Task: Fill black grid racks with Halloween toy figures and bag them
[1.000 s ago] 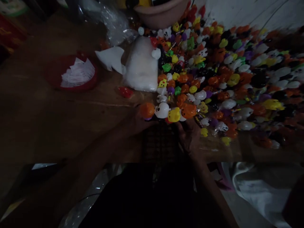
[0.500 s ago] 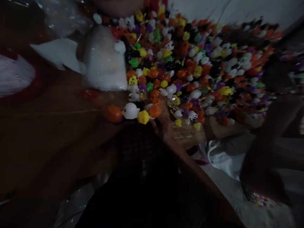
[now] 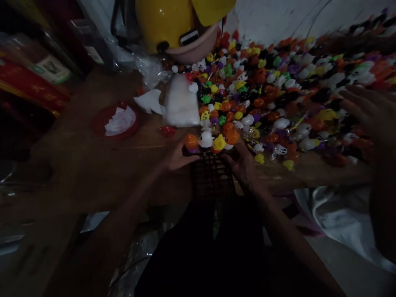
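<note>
A short row of small plastic toy figures lies between my hands at the table edge. At its left end, my left hand [image 3: 178, 157] curls around an orange figure [image 3: 191, 142] with a purple base, the thumb stretched below it. A white figure [image 3: 206, 139] and a yellow duck-like figure [image 3: 219, 142] stand in the middle. My right hand [image 3: 243, 164] bends around the right end, close against an orange figure [image 3: 232, 136]; its fingers are partly hidden and dark. Under the row is a dark slatted or grid-like thing [image 3: 212, 175].
A large heap of mixed toy figures [image 3: 260, 88] spreads right. Behind are a stack of clear plastic bags [image 3: 182, 103], a red dish [image 3: 99, 123] of paper slips [image 3: 121, 120], and a yellow helmet [image 3: 167, 22] over a pink bowl [image 3: 198, 47]. Another person's hand [image 3: 368, 109] reaches over the heap.
The view has swung left and up, showing the helmet and dish. My left hand now shows at the row's left end, where only a dark arm was visible. The other person's arm has shifted.
</note>
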`<state>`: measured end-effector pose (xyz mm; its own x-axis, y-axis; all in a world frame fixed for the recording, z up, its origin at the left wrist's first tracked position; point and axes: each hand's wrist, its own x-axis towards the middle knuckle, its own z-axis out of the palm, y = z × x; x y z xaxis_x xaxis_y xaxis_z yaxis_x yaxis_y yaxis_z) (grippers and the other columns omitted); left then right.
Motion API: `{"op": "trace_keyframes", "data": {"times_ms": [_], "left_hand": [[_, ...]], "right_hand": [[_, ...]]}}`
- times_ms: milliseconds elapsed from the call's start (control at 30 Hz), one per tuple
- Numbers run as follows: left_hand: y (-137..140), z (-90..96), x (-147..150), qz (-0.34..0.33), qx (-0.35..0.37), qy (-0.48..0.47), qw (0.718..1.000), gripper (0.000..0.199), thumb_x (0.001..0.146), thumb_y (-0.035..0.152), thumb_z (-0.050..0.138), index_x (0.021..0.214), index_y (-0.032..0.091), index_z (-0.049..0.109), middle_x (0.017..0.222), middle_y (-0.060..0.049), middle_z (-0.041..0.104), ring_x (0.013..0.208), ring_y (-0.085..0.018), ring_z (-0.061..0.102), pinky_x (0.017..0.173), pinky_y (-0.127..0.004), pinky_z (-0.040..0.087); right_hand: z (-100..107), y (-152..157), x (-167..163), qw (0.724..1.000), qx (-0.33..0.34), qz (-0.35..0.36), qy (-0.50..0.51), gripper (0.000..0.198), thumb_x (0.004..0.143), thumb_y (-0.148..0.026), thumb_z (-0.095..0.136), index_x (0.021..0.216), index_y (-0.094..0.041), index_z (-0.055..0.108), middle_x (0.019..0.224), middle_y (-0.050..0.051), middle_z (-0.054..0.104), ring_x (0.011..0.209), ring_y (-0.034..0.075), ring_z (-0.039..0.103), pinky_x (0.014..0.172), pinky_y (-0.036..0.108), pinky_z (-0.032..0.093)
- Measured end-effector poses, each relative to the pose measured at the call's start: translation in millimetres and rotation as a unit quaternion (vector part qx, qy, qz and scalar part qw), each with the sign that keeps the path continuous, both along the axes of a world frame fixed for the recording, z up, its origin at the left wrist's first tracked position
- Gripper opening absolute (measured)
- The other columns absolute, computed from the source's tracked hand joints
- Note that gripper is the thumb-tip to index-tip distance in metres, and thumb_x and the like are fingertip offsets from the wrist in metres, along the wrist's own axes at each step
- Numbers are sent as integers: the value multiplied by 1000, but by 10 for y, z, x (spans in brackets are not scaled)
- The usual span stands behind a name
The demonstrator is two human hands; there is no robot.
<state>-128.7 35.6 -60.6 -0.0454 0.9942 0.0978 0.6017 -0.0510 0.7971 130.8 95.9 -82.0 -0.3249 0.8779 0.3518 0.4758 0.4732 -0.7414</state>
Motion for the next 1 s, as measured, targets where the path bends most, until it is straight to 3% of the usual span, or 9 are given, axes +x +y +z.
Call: {"op": "trace_keyframes", "data": {"times_ms": [100, 167, 267, 333, 433, 600, 767, 867, 1000], "left_hand": [[-220, 486, -34, 43, 64, 60, 995, 75, 77, 40, 87, 142, 21, 56, 143, -14, 64, 134, -34, 60, 116, -54, 48], [-267, 815, 85, -10, 130, 188, 973, 86, 75, 45, 91, 148, 19, 53, 152, -15, 58, 147, -37, 49, 124, -55, 38], [-82, 1102, 389, -128, 101, 309, 937, 79, 83, 42, 86, 150, 16, 53, 153, -15, 60, 148, -36, 49, 124, -51, 38], [122, 1128, 552, -169, 43, 350, 920, 67, 91, 36, 77, 151, 16, 53, 146, -14, 66, 137, -33, 61, 116, -47, 46], [328, 1044, 643, -150, 9, 384, 911, 55, 96, 33, 69, 148, 22, 58, 127, -10, 76, 119, -30, 72, 99, -41, 54], [308, 983, 587, -135, 13, 384, 913, 54, 94, 34, 69, 146, 25, 60, 119, -8, 78, 111, -30, 74, 90, -38, 56], [273, 1108, 615, -150, 36, 396, 905, 59, 91, 32, 70, 147, 18, 57, 138, -14, 70, 127, -35, 67, 107, -48, 50], [344, 1228, 719, -192, 77, 418, 885, 69, 88, 36, 74, 152, 19, 51, 153, -15, 60, 141, -38, 56, 116, -52, 42], [495, 1258, 855, -294, 16, 441, 848, 37, 96, 35, 61, 128, 18, 66, 131, -13, 72, 119, -32, 69, 95, -40, 53]], "right_hand": [[55, 35, -76, 1000, 17, -16, 0, 38, 89, -49, 75, 119, -25, 75, 114, 10, 77, 118, 34, 69, 107, 54, 57], [58, 61, -120, 999, 38, -3, -3, 31, 92, -49, 71, 111, -25, 78, 111, 9, 78, 118, 33, 69, 108, 53, 56], [5, 76, -146, 998, 55, 20, -8, 32, 98, -50, 62, 108, -25, 79, 111, 8, 80, 109, 31, 74, 99, 49, 60], [-64, 61, -136, 998, 54, 21, -15, 34, 101, -50, 58, 112, -24, 78, 111, 9, 80, 101, 30, 76, 91, 47, 63], [-183, 19, -109, 997, 67, 1, -44, 35, 101, -47, 54, 108, -22, 77, 109, 11, 80, 97, 31, 76, 87, 47, 63], [-248, 3, -118, 995, 62, 7, -72, 27, 101, -38, 53, 98, -22, 74, 92, 10, 78, 81, 27, 73, 78, 42, 63], [-194, 16, -184, 996, 74, 32, -33, 22, 102, -27, 52, 106, -20, 72, 101, 9, 78, 89, 23, 73, 85, 38, 62], [-125, -30, -198, 994, 75, 18, -78, 21, 100, -23, 54, 107, -15, 72, 108, 13, 77, 100, 26, 72, 93, 41, 59], [10, -104, -188, 986, 67, -9, -151, 16, 98, -26, 63, 105, -15, 73, 112, 12, 77, 107, 26, 68, 100, 40, 56]]}}
